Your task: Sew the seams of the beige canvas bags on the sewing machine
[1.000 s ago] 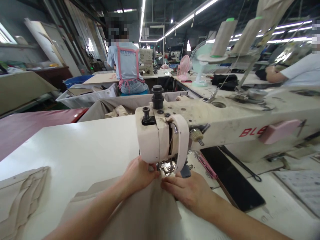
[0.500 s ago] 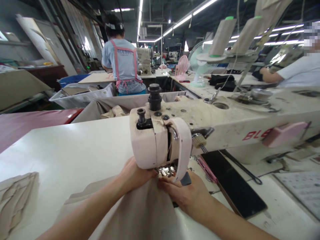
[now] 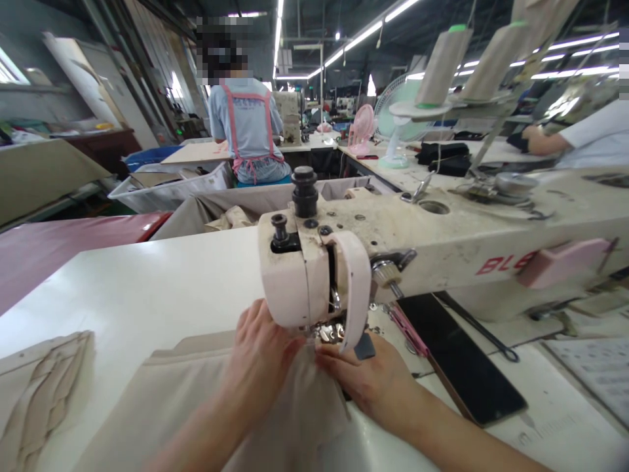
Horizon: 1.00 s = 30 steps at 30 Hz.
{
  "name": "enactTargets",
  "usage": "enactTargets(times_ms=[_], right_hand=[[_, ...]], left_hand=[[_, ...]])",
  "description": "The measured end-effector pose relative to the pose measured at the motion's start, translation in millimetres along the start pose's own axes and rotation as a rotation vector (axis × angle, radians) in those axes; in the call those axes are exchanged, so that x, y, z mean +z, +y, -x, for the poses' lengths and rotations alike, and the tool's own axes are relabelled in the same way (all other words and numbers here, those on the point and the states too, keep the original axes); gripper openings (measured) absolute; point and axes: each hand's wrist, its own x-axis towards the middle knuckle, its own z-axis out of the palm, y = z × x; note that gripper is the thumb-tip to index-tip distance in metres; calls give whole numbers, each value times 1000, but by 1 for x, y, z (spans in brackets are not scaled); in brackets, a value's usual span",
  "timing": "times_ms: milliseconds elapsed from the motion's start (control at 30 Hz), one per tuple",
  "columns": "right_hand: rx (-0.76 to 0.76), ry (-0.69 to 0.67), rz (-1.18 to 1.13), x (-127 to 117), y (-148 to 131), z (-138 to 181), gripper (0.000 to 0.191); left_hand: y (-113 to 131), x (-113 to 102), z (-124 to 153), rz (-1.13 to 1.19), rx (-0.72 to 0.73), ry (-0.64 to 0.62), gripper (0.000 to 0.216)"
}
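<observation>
A beige fabric piece lies over the white table and runs up under the metal presser foot of a sewing machine. Just left of the foot, my left hand grips the fabric, thumb toward the needle area and fingers curled over the cloth. My right hand holds the fabric's right edge close in front of the foot, its fingers pressed together. The machine's curved white guard and a small grey tab hide part of the right fingers. The needle tip is hidden.
Folded beige pieces lie at the left. To the right are a black phone, pink tweezers and a black rod-like tool. A cloth-lined bin stands behind the table. Thread cones rise at right; a co-worker sits ahead.
My left hand has risen and turned, its knuckles now higher beside the machine head. The fabric at left is spread flatter and more in view. My right hand has barely moved.
</observation>
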Motion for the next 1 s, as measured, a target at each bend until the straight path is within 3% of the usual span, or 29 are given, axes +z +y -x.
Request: enactTargets(times_ms=[100, 167, 233, 267, 367, 433, 533, 700, 833, 933, 1000], right_hand=[[33, 2, -50, 0, -1, 2, 23], [98, 23, -86, -1, -8, 6, 24], [264, 81, -207, -4, -21, 11, 27], [391, 100, -356, -5, -28, 15, 27], [794, 57, -1080, -6, -49, 23, 34], [912, 10, -1373, -2, -58, 26, 44], [968, 59, -1397, 5, -63, 26, 38], [997, 115, -1373, 8, -67, 24, 31], [1034, 153, -1303, 8, -71, 23, 29], [1068, 186, -1281, 9, -73, 21, 28], [1079, 188, -1282, 9, -73, 20, 29]], left_hand=[[20, 9, 42, 158, -94, -85, 55], [29, 14, 57, 253, -224, -117, 54], [33, 14, 61, 303, -326, -141, 46], [34, 13, 59, 318, -350, -151, 44], [34, 9, 51, 334, -344, -152, 48], [34, 7, 48, 315, -338, -131, 45], [32, 5, 49, 301, -291, -156, 37], [27, 4, 56, 380, -79, -197, 5], [28, 1, 62, 307, 76, -120, 17], [36, -6, 59, 129, 161, 2, 16], [40, -7, 56, 29, 296, 25, 15]])
